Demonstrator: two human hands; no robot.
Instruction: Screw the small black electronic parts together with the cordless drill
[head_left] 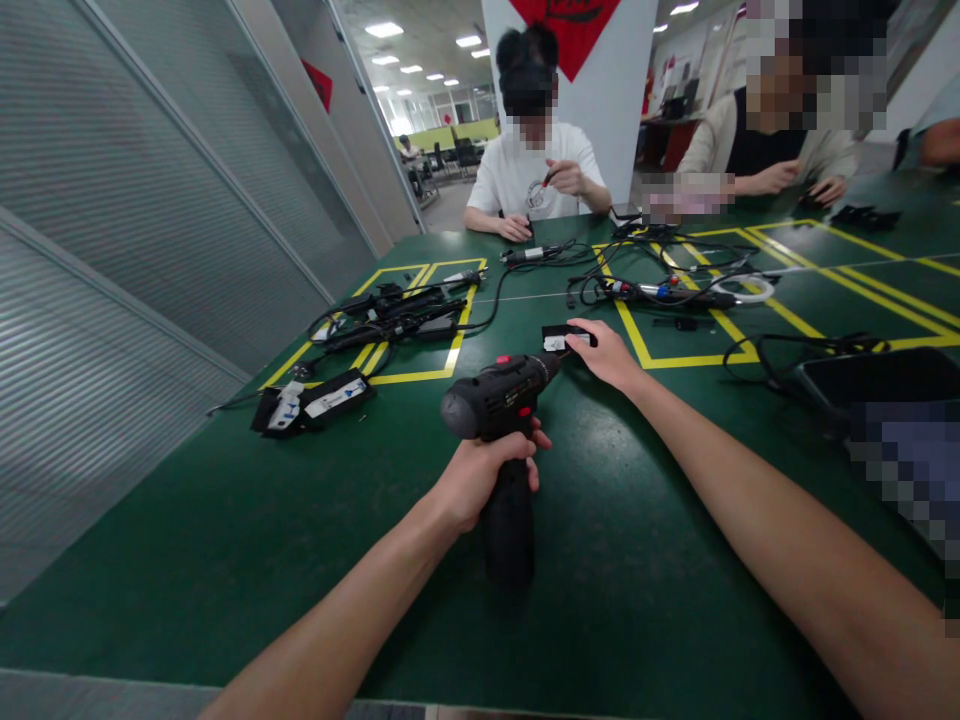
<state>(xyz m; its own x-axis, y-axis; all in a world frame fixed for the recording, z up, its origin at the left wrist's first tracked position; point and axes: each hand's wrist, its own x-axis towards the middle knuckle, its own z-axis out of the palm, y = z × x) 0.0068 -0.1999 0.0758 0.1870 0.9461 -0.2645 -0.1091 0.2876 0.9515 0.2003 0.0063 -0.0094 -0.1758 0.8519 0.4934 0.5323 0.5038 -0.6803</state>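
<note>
My left hand (487, 470) is wrapped round the grip of a black cordless drill (499, 395) with red buttons. The drill's chuck points away from me and to the right, close to a small black box-like part (556, 332) with a white label. My right hand (600, 350) grips that part at its right end, with the fingers over its top and side. Whether the drill's tip touches the part I cannot tell. Left of the drill lie black parts with white labels (335, 397), apart from both hands.
Black adapters and cables (397, 315) lie on the left within yellow tape lines. More cables and tools (660, 290) lie at the back right, and a dark flat device (885, 375) at the right. Two people sit across the green table (600, 590); one holds a small red-tipped tool (548, 178).
</note>
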